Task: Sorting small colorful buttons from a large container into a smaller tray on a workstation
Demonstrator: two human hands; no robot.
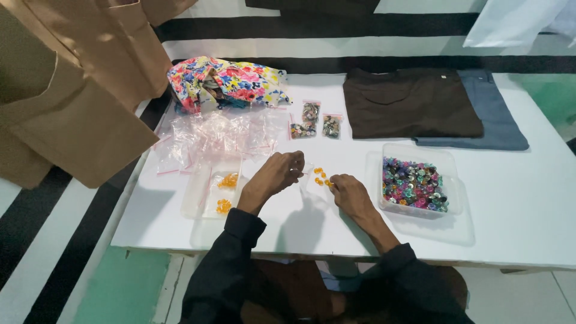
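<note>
Left hand [277,174] pinches a clear bag [306,175]; right hand [350,192] pinches orange beads [320,176] on the table [516,210].

Your left hand [277,174] hides what its fingertips pinch. The orange beads [320,176] are too small to tell apart. The grey garment [498,120] lies partly under the brown garment [411,102]; the tan cloth [72,96] runs off the frame.

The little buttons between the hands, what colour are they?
Orange. The little buttons lie on the white table, seen in the head view.
</note>
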